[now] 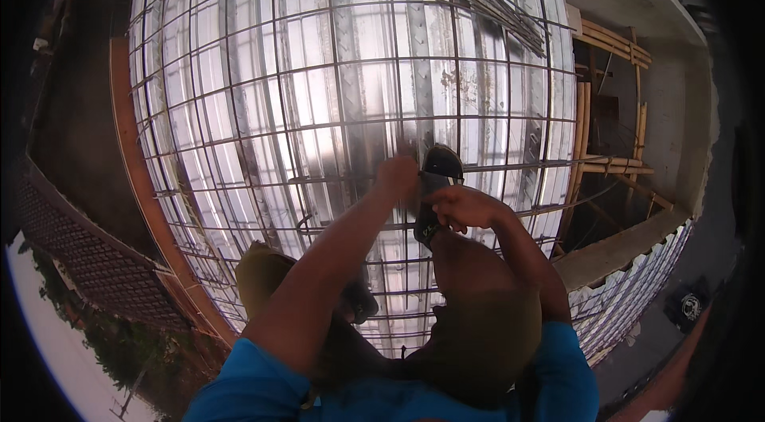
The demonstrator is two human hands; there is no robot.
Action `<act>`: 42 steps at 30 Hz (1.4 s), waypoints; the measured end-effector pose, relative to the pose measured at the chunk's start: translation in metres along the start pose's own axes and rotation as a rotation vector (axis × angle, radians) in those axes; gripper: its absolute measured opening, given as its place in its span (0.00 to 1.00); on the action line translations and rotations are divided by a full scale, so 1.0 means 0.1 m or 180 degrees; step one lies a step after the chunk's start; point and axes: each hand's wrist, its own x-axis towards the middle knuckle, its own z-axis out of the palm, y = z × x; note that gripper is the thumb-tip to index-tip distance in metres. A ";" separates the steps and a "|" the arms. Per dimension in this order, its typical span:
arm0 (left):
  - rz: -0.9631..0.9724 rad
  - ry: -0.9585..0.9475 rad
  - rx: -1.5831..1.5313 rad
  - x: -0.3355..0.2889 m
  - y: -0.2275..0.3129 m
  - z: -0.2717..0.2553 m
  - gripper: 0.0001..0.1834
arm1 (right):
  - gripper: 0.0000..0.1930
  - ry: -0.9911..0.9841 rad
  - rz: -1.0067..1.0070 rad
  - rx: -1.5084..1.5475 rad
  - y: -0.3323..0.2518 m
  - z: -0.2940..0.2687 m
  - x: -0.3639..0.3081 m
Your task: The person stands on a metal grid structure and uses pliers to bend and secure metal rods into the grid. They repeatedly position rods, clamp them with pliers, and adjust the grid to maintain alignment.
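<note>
My left hand is low over a grid of steel reinforcing bars; its fingers are smeared by motion, and what they hold, if anything, does not show. Close on its right, my right hand is closed, fingers curled and the index finger bent toward the left hand. Anything inside it is too small or hidden to make out. Between and just beyond the hands is my dark shoe, with a dark sock below it. I am crouched on the grid, knees bent on both sides of my arms.
Ribbed shiny metal decking lies under the bars. A bundle of loose steel rods rests at the far right. An opening with bamboo poles and a concrete ledge borders the right side. A reddish-brown edge board runs along the left.
</note>
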 end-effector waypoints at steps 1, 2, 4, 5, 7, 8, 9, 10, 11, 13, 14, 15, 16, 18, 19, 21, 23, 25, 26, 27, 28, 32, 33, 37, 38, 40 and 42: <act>0.0015 -0.0234 -0.0396 -0.17 0.08 -0.12 0.24 | 0.24 0.0301 0.0091 -0.0035 0.06 -0.01 -0.19; 0.0138 0.0521 -0.1155 -0.37 -0.15 0.11 0.30 | 0.24 0.0546 0.0176 -0.0232 -0.01 0.03 -0.35; -0.0335 0.0251 -0.2174 -0.80 -0.39 -0.02 0.37 | 0.20 0.1067 0.0226 -0.0731 0.20 0.12 -0.71; -0.0637 -0.0019 -0.2474 -1.01 -0.56 -0.08 0.40 | 0.19 0.1517 -0.0307 -0.1450 0.53 0.19 -0.82; -0.1128 -0.0096 -0.2723 -1.68 -0.94 -0.31 0.36 | 0.17 0.1747 0.0087 -0.1499 0.44 0.49 -1.26; -0.1202 0.0143 -0.2462 -2.03 -1.31 -0.23 0.34 | 0.16 0.1688 0.0296 -0.1809 0.47 0.61 -1.43; -0.1313 0.0381 -0.2194 -2.40 -1.69 -0.13 0.32 | 0.15 0.1612 0.0478 -0.2125 0.56 0.69 -1.56; -0.1632 0.0380 -0.2367 -2.81 -2.02 -0.11 0.31 | 0.12 0.1635 0.0542 -0.2182 0.70 0.79 -1.68; -0.1988 0.0410 -0.2869 -3.18 -1.88 -0.43 0.30 | 0.11 0.2093 0.0280 -0.2156 0.98 0.92 -1.89; -0.2070 0.0573 -0.2873 -4.09 -2.22 -0.53 0.32 | 0.12 0.2350 0.0436 -0.1766 1.07 1.22 -2.14; -0.2192 0.0734 -0.2807 -4.54 -2.33 -0.56 0.28 | 0.12 0.2370 0.0513 -0.1822 1.13 1.39 -2.27; -0.2396 0.0743 -0.2854 -4.93 -2.46 -0.54 0.28 | 0.13 0.2432 0.0588 -0.1868 1.20 1.55 -2.39; -0.2405 0.0694 -0.2730 -5.32 -2.62 -0.49 0.28 | 0.13 0.2508 0.0654 -0.1903 1.23 1.70 -2.44; -0.2509 0.0758 -0.2883 -6.00 -2.83 -0.37 0.27 | 0.13 0.2594 0.0754 -0.1892 1.26 2.00 -2.54; -0.2580 0.0598 -0.2723 -6.24 -2.79 -0.40 0.26 | 0.13 0.2637 0.0856 -0.1904 1.30 2.16 -2.65; -0.2726 0.0722 -0.2856 -6.74 -2.76 -0.22 0.24 | 0.14 0.2832 0.0735 -0.1704 1.32 2.39 -2.70; -0.2799 0.0655 -0.2932 -7.08 -2.72 -0.04 0.24 | 0.14 0.2817 0.0742 -0.1574 1.43 2.62 -2.75; -0.2749 0.0333 -0.2686 -7.29 -2.68 0.23 0.24 | 0.15 0.2872 0.0591 -0.1549 1.49 2.82 -2.81; -0.2722 0.0310 -0.2769 -7.29 -2.64 0.39 0.24 | 0.15 0.2925 0.0613 -0.1481 1.52 2.93 -2.86; -0.2602 0.0258 -0.2777 -7.21 -2.51 0.43 0.24 | 0.15 0.2997 0.0641 -0.1427 1.56 3.02 -2.92; -0.2546 0.0131 -0.2814 -7.12 -2.38 0.45 0.24 | 0.16 0.3093 0.0628 -0.1567 1.62 3.12 -3.00; -0.1887 0.0020 -0.2605 -6.56 -1.68 0.44 0.24 | 0.17 0.3030 0.0945 -0.1390 1.80 3.47 -3.16; -0.1666 0.0019 -0.2578 -6.43 -1.51 0.43 0.23 | 0.17 0.2996 0.0984 -0.1254 1.74 3.58 -3.17; -0.0917 -0.0022 -0.2581 -5.94 -0.51 0.16 0.25 | 0.19 0.2568 0.0383 0.1059 1.64 4.16 -2.95; -0.1008 -0.0276 -0.2854 -5.86 -0.25 0.16 0.25 | 0.18 0.2329 0.0180 0.1942 1.43 4.32 -2.97; -0.1140 -0.0811 -0.3088 -5.77 0.32 0.20 0.26 | 0.18 0.2017 0.0027 0.2668 1.41 4.75 -2.85; -0.1206 -0.1309 -0.3022 -5.81 1.01 0.32 0.29 | 0.20 0.2092 -0.0244 0.2538 1.64 5.24 -2.69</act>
